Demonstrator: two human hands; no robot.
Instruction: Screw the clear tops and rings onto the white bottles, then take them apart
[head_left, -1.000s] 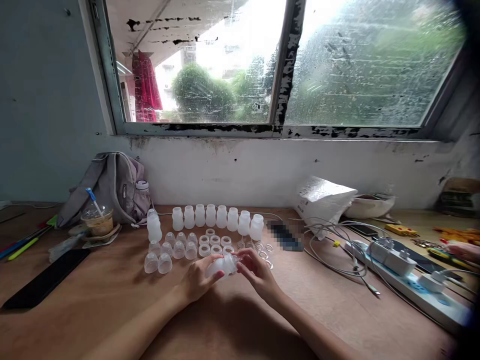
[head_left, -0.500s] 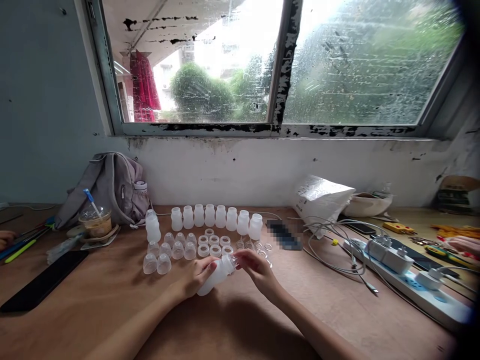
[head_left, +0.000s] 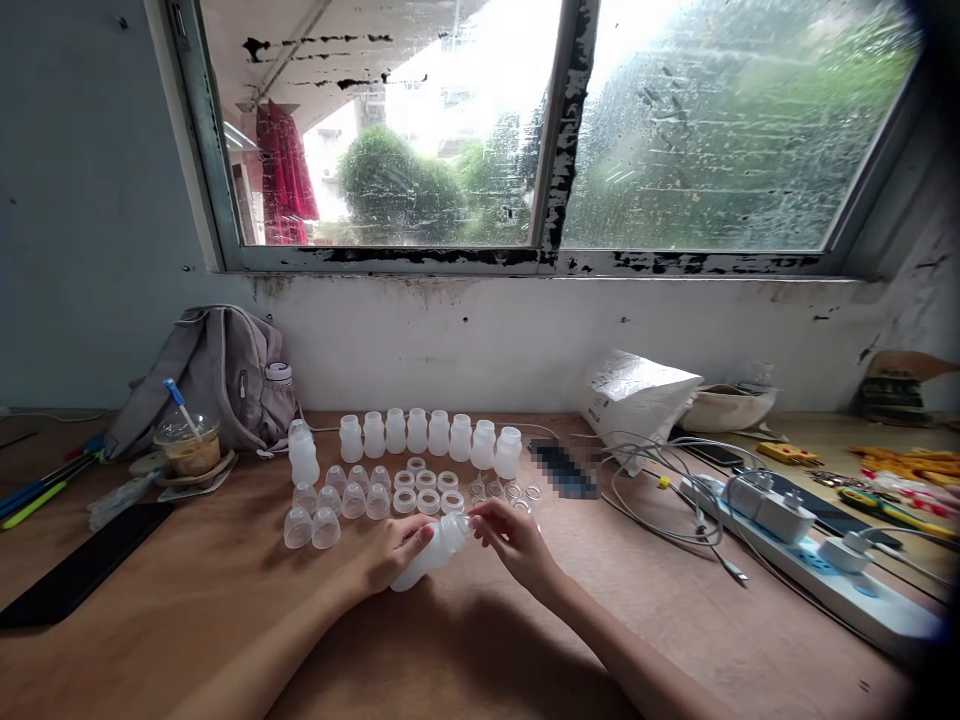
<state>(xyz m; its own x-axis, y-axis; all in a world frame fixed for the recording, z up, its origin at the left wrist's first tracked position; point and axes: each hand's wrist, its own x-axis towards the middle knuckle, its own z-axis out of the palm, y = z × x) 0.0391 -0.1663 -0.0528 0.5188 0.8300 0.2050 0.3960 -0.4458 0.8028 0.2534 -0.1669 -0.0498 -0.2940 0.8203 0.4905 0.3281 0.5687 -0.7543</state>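
Observation:
My left hand (head_left: pixel 390 552) is wrapped round a frosted white baby bottle (head_left: pixel 421 562), tilted with its neck up and to the right. My right hand (head_left: pixel 514 540) has its fingers pinched at the bottle's mouth; what they hold, if anything, is too small to make out. Just behind the bottle lie several white collar rings (head_left: pixel 427 501). Several clear domed caps (head_left: pixel 325 528) stand to their left, and several thin clear rings (head_left: pixel 513 491) lie to their right. More frosted bottles (head_left: pixel 417 431) stand upright in a row farther back, with one capped bottle (head_left: pixel 303 455) at the left.
At the left are a grey backpack (head_left: pixel 217 385), an iced drink cup (head_left: pixel 189 445) and a black flat slab (head_left: pixel 86 565). On the right lie a white power strip (head_left: pixel 847 590), tangled cables (head_left: pixel 675 535), a white bag (head_left: pixel 634 400) and a partly pixelated dark object (head_left: pixel 566 470).
My right fingers have shifted slightly at the bottle's mouth, while the left hand still grips the bottle. Other people's hands at the left and right edges have gone from view.

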